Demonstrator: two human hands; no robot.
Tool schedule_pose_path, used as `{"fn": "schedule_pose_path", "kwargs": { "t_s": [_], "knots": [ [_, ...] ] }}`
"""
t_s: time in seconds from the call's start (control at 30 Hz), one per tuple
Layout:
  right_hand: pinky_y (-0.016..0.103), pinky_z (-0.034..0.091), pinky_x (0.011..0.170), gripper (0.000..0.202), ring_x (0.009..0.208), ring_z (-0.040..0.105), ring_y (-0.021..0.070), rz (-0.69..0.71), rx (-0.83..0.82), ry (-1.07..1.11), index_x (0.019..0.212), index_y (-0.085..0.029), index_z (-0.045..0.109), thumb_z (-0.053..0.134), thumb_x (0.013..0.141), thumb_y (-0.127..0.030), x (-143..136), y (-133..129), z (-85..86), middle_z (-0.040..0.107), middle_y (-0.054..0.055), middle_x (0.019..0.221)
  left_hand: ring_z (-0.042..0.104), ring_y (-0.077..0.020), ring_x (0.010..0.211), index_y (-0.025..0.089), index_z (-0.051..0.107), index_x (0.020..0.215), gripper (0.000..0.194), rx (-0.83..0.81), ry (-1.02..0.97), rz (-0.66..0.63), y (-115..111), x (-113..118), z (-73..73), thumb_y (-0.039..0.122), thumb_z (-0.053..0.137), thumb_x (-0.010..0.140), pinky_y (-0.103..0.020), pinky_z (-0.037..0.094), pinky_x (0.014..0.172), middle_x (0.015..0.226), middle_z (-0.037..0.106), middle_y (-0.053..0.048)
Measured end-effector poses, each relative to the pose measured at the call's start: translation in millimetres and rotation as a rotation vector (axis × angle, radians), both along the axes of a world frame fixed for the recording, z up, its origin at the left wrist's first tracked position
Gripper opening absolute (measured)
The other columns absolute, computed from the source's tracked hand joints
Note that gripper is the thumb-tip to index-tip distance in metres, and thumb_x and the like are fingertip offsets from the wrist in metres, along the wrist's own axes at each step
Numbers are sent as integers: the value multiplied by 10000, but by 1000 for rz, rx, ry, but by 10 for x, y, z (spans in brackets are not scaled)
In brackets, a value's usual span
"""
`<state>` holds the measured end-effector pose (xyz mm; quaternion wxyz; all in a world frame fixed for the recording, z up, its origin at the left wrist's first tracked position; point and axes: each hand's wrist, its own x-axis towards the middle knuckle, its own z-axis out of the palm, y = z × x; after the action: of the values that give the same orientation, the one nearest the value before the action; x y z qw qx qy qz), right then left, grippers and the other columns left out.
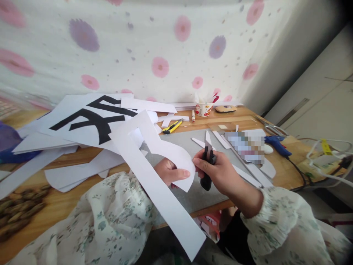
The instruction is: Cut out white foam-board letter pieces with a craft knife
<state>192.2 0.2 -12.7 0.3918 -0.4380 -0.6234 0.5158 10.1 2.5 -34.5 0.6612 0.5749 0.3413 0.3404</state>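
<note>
A flower-print cloth [165,48] hangs behind the wooden table [68,200], with pale cabinets [325,95] at right.

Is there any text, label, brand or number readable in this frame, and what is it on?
Nothing reads as text.
Large black strokes on the white sheet: part of a big character, not identifiable.
Paper cup: red print, too small to read.
Pixelated patch on the table: unreadable.

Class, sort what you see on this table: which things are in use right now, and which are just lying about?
In use: white cut-out, held by the left hand; scissors, gripped by the right hand; grey mat beneath.

Lying about: yellow knife, paper cup, glue gun, printed sheet, spare scissors.
</note>
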Motion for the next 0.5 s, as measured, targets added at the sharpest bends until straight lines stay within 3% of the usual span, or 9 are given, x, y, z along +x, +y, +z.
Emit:
{"fn": "schedule_pose_path", "kwargs": {
  "t_s": [0.17,0.33,0.5],
  "knots": [
    [228,394,482,172,473,473,92,-4,38,-70,725,-186,533,589,832,-308,-2,-15,34,510,-60,523,450,-81,394,136,590,615,235,10,34,8,7,4,-22,356,660,656,-167,293,350,487,537,23],
    [226,392,490,187,481,464,90,-7,60,-115,736,-190,525,571,851,-331,105,-11,47,500,-63,532,457,-80,401,132,603,651,283,20,21,31,20,-17,-44,409,655,678,-167,315,360,498,539,26],
    [216,388,485,136,508,492,84,49,8,-60,818,-164,609,606,813,-300,110,-30,117,555,-40,621,414,-70,349,140,597,644,289,22,7,18,31,-11,-50,422,653,671,-172,287,327,465,521,37]
  ]
}}
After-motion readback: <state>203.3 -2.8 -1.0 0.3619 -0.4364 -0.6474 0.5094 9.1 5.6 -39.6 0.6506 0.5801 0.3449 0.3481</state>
